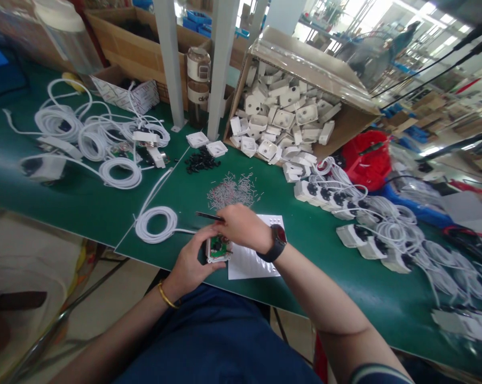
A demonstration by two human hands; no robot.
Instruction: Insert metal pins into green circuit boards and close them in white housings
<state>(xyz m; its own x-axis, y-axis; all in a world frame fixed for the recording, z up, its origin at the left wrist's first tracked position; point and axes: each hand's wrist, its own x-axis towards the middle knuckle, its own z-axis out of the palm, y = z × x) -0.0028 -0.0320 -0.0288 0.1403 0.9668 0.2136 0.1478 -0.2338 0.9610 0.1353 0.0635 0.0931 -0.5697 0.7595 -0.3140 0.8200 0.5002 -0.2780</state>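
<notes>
My left hand [190,265] grips the small white plastic casing with its green circuit board [218,249] while my right hand [243,228] pinches thin dark tweezers [209,216] over the green table [324,234].

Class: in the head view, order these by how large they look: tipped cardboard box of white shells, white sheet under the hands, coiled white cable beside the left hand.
1. Tipped cardboard box
2. White sheet
3. Coiled white cable, close to the sheet in apparent size

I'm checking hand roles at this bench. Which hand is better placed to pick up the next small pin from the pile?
Probably the right hand: it holds the tweezers nearest the pin pile. The left hand grips the open white housing.
</notes>
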